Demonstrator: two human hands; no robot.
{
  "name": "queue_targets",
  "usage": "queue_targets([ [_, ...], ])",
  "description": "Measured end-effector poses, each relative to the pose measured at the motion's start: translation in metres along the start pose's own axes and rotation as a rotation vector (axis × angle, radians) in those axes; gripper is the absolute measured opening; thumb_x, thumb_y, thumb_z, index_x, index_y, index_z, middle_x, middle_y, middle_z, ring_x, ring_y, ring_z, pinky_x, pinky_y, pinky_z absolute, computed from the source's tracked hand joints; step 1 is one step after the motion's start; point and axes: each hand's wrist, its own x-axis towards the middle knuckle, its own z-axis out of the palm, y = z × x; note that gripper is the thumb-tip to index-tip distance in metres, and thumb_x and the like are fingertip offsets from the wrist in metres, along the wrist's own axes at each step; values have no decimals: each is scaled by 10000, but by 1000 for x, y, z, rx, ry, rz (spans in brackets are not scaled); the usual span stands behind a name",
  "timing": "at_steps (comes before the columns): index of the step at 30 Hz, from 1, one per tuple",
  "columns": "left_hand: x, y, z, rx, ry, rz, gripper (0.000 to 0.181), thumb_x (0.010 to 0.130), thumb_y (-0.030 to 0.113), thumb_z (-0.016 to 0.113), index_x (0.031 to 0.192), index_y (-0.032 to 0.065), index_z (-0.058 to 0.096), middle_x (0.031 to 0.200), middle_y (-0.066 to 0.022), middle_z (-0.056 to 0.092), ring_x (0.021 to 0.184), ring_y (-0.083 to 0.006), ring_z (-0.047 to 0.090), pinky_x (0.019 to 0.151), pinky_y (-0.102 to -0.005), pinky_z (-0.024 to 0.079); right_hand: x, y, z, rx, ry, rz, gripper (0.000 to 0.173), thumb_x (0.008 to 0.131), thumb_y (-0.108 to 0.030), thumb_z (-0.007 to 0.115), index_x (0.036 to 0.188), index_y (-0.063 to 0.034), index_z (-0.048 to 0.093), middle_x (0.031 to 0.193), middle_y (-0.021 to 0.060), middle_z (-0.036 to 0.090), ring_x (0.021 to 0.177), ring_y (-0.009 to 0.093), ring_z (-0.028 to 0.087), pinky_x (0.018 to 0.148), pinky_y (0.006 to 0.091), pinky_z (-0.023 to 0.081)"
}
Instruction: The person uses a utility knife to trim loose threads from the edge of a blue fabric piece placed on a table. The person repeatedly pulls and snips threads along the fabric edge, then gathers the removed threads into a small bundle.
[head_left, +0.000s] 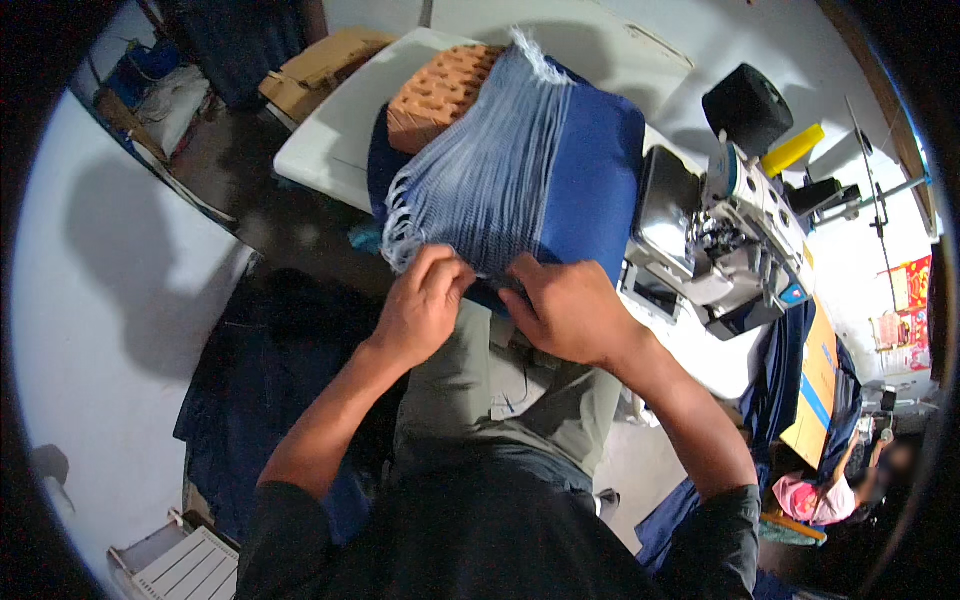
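A fanned stack of blue-grey denim pieces (487, 165) with frayed whitish edges lies over a dark blue cloth (592, 172) at the table's near side. My left hand (427, 300) pinches the near left edge of that stack between bent fingers. At its near right edge is my right hand (570, 307), thumb and fingers closing around the fabric; its fingertips are partly hidden. On the far left part of the stack rests an orange perforated brick (442, 90). To the right of the cloth stands an overlock sewing machine (750, 232) with a shiny metal plate.
A black thread cone (747, 109) and a yellow cone (793, 150) stand behind the machine. The white table (330, 150) extends left, beside a cardboard box (322, 71). Dark fabric (277, 405) hangs at lower left. Another person (817, 499) sits far right, near cardboard (814, 390).
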Motion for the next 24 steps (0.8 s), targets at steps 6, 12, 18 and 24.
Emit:
queue_targets([
  [6,-2,2,1,-58,-9,-22,260,890,-100,650,1110,-6,549,1067,-181,628,951,-413,659,822,-458,549,-2,-3,3,9,-12,12,252,959,-240,683,1013,-15,582,671,187,657,630,412,674,557,496,518],
  [12,5,-2,1,-7,26,33,165,969,-7,646,1105,-3,553,1031,-164,615,919,-376,659,778,-456,548,5,-4,2,-64,-33,14,268,1003,-269,625,983,-3,600,653,190,666,600,394,691,535,491,523],
  [18,0,-1,1,-41,2,-10,172,964,0,665,1096,0,555,1032,-159,623,932,-372,663,784,-451,547,0,-3,7,-39,-57,-2,274,1024,-277,602,1004,-4,604,655,180,672,598,386,695,532,485,525],
  [24,1,3,1,-80,21,-35,165,976,0,661,1100,0,552,1031,-159,628,930,-361,663,785,-440,543,-5,-3,4,-30,-35,28,255,979,-245,670,1043,-9,599,672,164,666,633,386,693,560,470,526],
])
